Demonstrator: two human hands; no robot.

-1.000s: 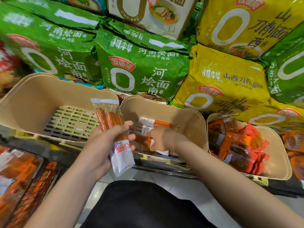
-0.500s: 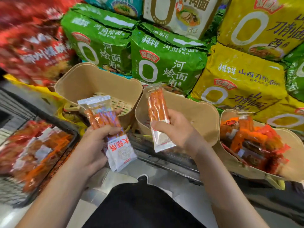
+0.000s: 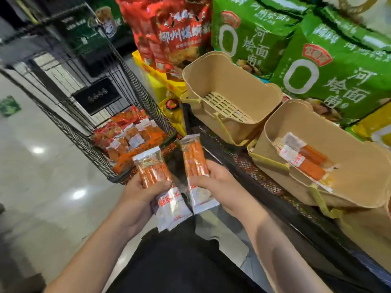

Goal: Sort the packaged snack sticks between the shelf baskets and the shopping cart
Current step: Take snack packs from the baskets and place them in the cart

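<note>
Head view blurred toward far left, so I can't read cart contents point(image 3: 127, 138) clearly. Left hand point(image 3: 137, 199) grips several-pack bundle point(image 3: 157, 178); right hand point(image 3: 220, 185) grips single pack point(image 3: 193, 159), orange sticks, white label end. More packs lie in near right basket point(image 3: 317, 187); far basket point(image 3: 213, 92) partly cut by packs.

the two green noodle bags point(image 3: 334, 66) on the shelf each carry a large white "0" and the characters 河南烩面. the red bag point(image 3: 179, 37) beside them bears white characters too blurred to read surely. the snack pack point(image 3: 167, 195) in the left hand shows red characters on its white end, also not legible.
</note>
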